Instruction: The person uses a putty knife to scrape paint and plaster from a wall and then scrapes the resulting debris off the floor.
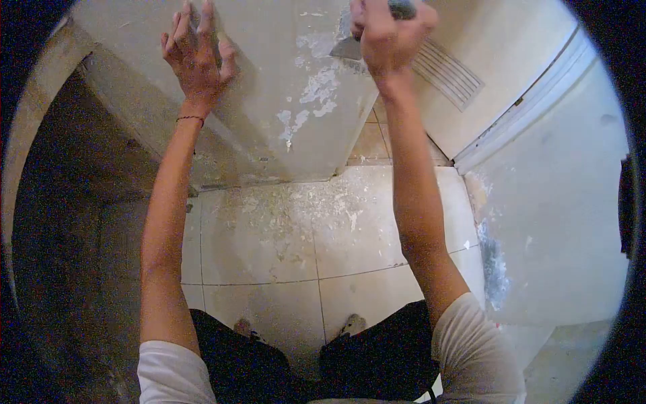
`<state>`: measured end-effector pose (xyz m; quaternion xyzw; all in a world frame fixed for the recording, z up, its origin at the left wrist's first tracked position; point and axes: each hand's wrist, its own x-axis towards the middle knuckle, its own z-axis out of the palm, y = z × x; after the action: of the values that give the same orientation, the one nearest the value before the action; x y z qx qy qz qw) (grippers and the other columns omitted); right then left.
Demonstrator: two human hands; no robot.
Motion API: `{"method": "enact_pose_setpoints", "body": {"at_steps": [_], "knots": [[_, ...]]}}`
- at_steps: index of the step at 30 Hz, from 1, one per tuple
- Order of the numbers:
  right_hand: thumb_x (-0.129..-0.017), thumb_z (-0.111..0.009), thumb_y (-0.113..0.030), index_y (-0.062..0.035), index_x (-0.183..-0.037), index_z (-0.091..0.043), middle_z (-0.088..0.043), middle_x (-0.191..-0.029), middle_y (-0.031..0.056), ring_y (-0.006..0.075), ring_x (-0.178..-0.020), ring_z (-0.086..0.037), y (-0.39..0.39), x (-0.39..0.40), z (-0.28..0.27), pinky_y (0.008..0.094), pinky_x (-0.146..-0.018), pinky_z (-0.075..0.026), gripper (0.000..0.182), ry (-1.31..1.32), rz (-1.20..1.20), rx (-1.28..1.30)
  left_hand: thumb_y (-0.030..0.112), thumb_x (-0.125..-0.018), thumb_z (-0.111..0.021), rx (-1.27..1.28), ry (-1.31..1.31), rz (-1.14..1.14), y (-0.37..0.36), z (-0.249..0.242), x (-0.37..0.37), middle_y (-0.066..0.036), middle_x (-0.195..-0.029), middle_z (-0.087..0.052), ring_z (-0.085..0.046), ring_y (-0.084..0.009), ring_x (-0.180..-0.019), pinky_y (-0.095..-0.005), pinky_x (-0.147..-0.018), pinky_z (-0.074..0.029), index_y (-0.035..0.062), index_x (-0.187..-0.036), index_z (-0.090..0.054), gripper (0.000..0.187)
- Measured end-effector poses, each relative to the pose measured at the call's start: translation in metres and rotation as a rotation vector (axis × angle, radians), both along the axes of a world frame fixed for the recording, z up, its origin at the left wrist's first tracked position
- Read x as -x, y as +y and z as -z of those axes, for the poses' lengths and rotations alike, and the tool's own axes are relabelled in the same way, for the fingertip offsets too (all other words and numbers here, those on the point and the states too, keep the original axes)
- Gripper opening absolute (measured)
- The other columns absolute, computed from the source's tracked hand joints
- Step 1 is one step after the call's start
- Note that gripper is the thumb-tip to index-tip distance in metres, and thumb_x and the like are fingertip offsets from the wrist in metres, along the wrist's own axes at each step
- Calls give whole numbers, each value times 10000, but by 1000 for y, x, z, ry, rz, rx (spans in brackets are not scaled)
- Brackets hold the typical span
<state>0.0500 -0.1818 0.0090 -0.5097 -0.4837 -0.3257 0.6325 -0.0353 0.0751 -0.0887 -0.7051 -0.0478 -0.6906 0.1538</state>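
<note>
My right hand (391, 34) grips a scraper (347, 49) at the top of the view. Its blade points left and lies at the wall, and its dark handle shows between my fingers. Higher up on the left, my left hand (197, 64) rests against the painted wall (249, 87) with the fingers apart, holding nothing. Between my hands runs a patch of peeled paint (316, 94), pale and ragged at its edges. The blade is beside the upper end of this patch.
Paint flakes (330, 209) lie scattered on the tiled floor (262, 296) below the wall. To the right stand a door with a slatted vent (449, 74) and another wall (558, 222) with a damaged patch (494, 269). A dark opening (74, 202) is at the left.
</note>
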Motion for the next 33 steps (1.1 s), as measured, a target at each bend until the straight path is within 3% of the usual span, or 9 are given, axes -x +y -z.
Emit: {"method": "enact_pose_setpoints", "body": {"at_steps": [4,9,11,13,17,24,29,30,33], "knots": [[-939,-620,-167,-58,-586,-517,-487,-518,-25,85,-461,-456,-1,11,-10,294,-430,-339,384,181,-256,-110,284,-901,-564,11,-4,-27,-1,0,2,-189,-1572,-393,-332,-342,-1454,-543,-1183,-174,155,-1540,-434,665],[-944,-625,-137,-61,-603,-526,-496,-530,-20,81,-463,-461,2,3,4,281,-427,-341,363,135,-144,-93,281,-902,-564,2,-7,13,-2,-1,1,-188,-1575,-387,-333,-347,-1452,-538,-1189,-168,149,-1533,-443,655],[-950,-624,-118,-51,-639,-545,-514,-555,-9,85,-461,-475,0,-19,8,268,-428,-359,327,-121,19,-17,280,-903,-563,-4,-9,18,-2,-2,0,-186,-1577,-385,-330,-346,-1453,-537,-1190,-165,149,-1531,-446,652],[-960,-609,-128,-59,-651,-547,-517,-559,-7,86,-463,-471,1,-7,4,268,-422,-346,323,200,-291,-92,283,-905,-565,-7,-17,-16,0,-2,1,-183,-1575,-389,-331,-343,-1453,-540,-1188,-172,146,-1527,-451,647],[-977,-598,-131,-61,-640,-527,-493,-548,-8,89,-451,-453,-10,4,-7,276,-402,-328,351,190,-539,-204,297,-905,-565,9,-1,-8,3,3,2,-183,-1573,-391,-337,-341,-1450,-543,-1185,-180,145,-1526,-451,650],[-1004,-575,-115,-68,-629,-496,-457,-536,-11,81,-437,-427,-2,-3,-1,269,-380,-293,386,-63,-44,-86,348,-917,-546,-49,2,42,2,-2,2,-198,-1564,-397,-346,-340,-1434,-545,-1186,-175,140,-1525,-450,649],[-1013,-559,-133,-81,-621,-483,-433,-530,-15,59,-418,-383,-7,21,-23,260,-373,-256,403,228,-1228,-425,365,-921,-524,-1,-12,-40,8,3,-2,-208,-1558,-401,-345,-351,-1431,-547,-1179,-186,139,-1525,-449,649],[-1016,-547,-136,-89,-621,-475,-430,-532,-21,56,-413,-368,-12,3,-18,262,-373,-250,404,-3,-468,-257,348,-919,-537,-1,5,-36,3,1,1,-206,-1554,-405,-344,-350,-1432,-547,-1178,-187,139,-1524,-451,646],[-1023,-523,-113,-93,-624,-466,-418,-533,-28,59,-416,-366,1,-10,-1,265,-373,-249,404,173,-470,-174,323,-915,-555,-10,12,-10,1,0,0,-202,-1549,-411,-344,-346,-1435,-544,-1176,-190,141,-1524,-451,644]]}}
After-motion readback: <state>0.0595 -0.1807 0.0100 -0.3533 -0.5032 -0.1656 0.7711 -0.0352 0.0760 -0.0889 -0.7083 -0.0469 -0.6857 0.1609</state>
